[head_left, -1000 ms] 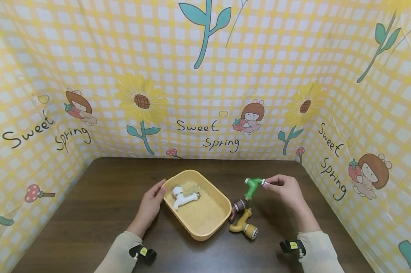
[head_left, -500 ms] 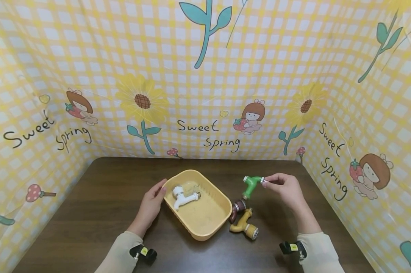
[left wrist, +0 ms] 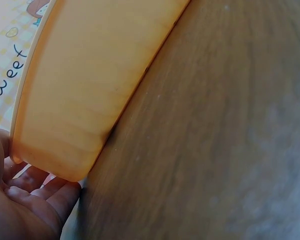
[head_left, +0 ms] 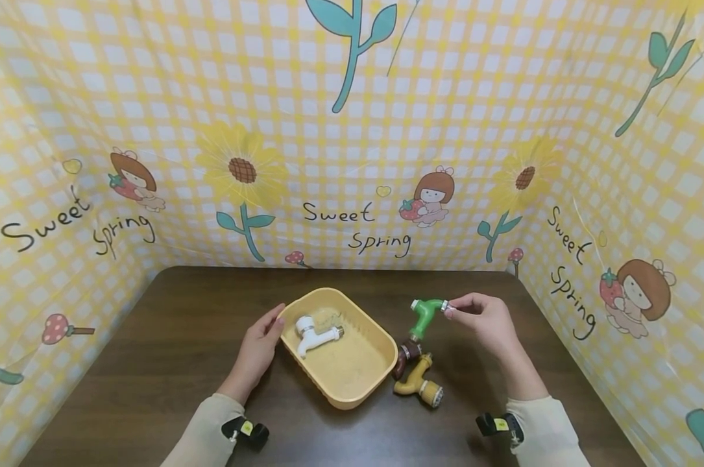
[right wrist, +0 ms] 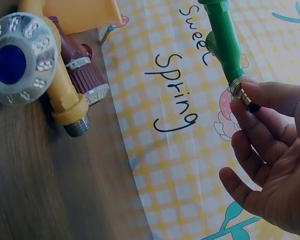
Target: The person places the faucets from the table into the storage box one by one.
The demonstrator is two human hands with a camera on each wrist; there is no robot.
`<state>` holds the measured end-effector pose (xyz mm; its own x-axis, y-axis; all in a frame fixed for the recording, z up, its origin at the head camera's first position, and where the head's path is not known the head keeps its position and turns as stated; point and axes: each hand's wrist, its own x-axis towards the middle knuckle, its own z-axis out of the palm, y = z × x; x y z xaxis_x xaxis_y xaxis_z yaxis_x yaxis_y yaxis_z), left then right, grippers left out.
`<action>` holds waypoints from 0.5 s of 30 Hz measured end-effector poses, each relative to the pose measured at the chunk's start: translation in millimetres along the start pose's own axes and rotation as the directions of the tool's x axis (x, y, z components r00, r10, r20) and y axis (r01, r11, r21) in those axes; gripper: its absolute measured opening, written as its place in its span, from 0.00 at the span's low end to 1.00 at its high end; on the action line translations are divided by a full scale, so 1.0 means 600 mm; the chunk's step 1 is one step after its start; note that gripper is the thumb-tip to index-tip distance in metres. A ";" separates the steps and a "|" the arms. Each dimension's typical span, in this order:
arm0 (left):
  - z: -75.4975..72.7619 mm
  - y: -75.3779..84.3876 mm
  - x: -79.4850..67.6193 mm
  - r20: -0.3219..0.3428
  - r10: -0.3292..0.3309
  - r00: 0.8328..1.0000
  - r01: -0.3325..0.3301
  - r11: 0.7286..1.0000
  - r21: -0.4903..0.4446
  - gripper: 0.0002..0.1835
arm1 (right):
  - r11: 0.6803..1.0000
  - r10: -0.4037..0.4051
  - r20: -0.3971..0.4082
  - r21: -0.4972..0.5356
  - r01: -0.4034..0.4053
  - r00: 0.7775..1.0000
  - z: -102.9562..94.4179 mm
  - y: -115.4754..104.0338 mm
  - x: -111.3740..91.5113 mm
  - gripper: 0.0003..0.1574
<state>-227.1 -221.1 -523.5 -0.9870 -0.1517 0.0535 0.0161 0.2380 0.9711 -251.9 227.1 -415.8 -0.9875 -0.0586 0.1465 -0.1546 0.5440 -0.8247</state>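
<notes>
My right hand pinches a green faucet by its metal threaded end, between thumb and fingertips. Raised off the table, the faucet overlaps the brown faucet in the head view. In the right wrist view the other fingers are loosely bent. My left hand holds the left end of a yellow plastic basin, thumb at the rim and fingers against the end wall, as the left wrist view shows. Inside the basin lies a white faucet. A brown faucet and a mustard-yellow faucet lie beside its right end.
The dark wooden table is bordered at the back and sides by a checked cloth with flowers and lettering. A black camera mount is strapped at the right wrist, another at the left.
The right hand has brought the green faucet slightly left, closer to the basin. The left hand and the basin stay in place, and the view has shifted a little.
</notes>
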 end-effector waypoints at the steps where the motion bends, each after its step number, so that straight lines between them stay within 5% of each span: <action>1: 0.000 0.000 0.000 0.001 -0.001 1.000 0.001 1.000 0.000 0.26 | 1.000 0.000 0.000 0.003 0.000 1.000 0.001 0.000 0.000 0.21; 15: -0.001 0.005 -0.003 0.008 -0.005 1.000 0.005 1.000 0.008 0.27 | 0.996 -0.054 0.004 0.072 0.054 0.999 0.026 -0.020 -0.002 0.17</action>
<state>-225.5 -220.5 -520.5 -0.9883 -0.1452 0.0471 0.0103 0.2448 0.9695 -249.5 207.8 -414.5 -0.9778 -0.0914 0.1887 -0.2093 0.4787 -0.8527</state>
